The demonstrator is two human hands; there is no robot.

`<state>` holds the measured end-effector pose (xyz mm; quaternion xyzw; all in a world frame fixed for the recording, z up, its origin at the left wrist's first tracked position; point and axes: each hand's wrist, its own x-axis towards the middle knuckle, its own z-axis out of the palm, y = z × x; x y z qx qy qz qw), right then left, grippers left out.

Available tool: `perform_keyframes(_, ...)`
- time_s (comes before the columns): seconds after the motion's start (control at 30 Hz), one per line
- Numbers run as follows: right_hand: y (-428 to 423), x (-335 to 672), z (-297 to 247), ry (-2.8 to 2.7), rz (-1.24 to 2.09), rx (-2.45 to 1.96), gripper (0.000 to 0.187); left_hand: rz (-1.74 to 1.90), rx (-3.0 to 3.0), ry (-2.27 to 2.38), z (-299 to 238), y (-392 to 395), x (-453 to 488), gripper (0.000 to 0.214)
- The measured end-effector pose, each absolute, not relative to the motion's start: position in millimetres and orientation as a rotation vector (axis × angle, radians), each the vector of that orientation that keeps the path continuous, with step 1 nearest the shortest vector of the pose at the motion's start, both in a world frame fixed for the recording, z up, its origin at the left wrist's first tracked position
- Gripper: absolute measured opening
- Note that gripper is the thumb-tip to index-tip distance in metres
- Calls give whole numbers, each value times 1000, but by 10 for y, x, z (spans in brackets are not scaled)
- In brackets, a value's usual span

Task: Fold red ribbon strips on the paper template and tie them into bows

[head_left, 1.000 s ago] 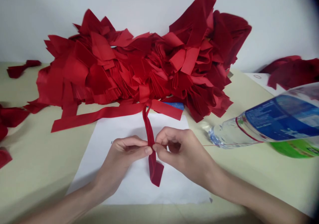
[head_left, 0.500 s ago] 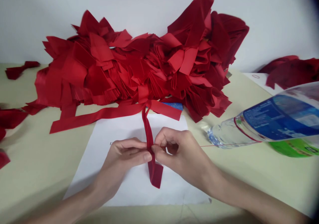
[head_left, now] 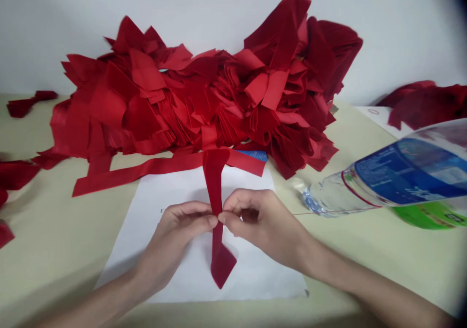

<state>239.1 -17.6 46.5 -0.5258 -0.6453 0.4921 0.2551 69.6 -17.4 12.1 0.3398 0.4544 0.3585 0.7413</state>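
Note:
A dark red velvet ribbon strip [head_left: 215,179] stands upright in front of me, its middle gathered narrow and its lower end folded to one side. My left hand [head_left: 178,228] pinches that middle from the left between thumb and fingers. From the right, my right hand [head_left: 264,221] is closed on the same spot, thumb and fingertips touching the ribbon. A thin red thread [head_left: 302,214] runs between my right hand and the clear bottle lying at the right; its end at the ribbon is hidden by my fingers. White paper [head_left: 146,269] lies beneath both hands.
A big heap of red ribbon strips [head_left: 189,89] leans against the wall behind. Loose strips [head_left: 109,177] lie before it. The blue-labelled bottle [head_left: 408,172] rests on its side, above a green item [head_left: 430,215]. More red pieces are at far left [head_left: 16,174] and right [head_left: 430,105].
The ribbon has turned in my fingers: its wide face now shows at the top, and its lower end has spread and swung. Both hands have stayed nearly in place, still pinching.

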Motion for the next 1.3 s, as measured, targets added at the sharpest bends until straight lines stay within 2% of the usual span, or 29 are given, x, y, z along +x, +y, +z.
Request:
perform_keyframes(0.13,-70,2457,564,-1639,1642,-1322,10,717,712,829,152,-150,698,7)
perform_keyframes(0.53,32,2632,668,-1742,1982,-1090,12,481,590,548,189,-153,630,13)
perform_keyframes(0.73,49,2663,727,-2097,2155,-917,10,-22,799,727,300,-307,706,3)
perform_keyframes(0.8,-38,2618,758,-2330,2072,-877,8,-112,920,825,356,-386,750,3)
perform_keyframes(0.87,-182,2556,792,-2550,1708,-969,5,-114,974,932,395,-441,784,4)
perform_keyframes(1.0,-506,2446,828,-2691,849,-1294,16,96,1032,1105,399,-419,806,6)
perform_keyframes(1.07,-590,2424,818,-2705,642,-1366,17,212,1034,1140,379,-353,796,5)
perform_keyframes(1.17,-555,2453,794,-2546,747,-1468,18,328,922,1065,344,-237,750,8)
perform_keyframes(1.3,-317,2557,787,-2129,1369,-1360,18,369,742,796,304,-153,668,7)
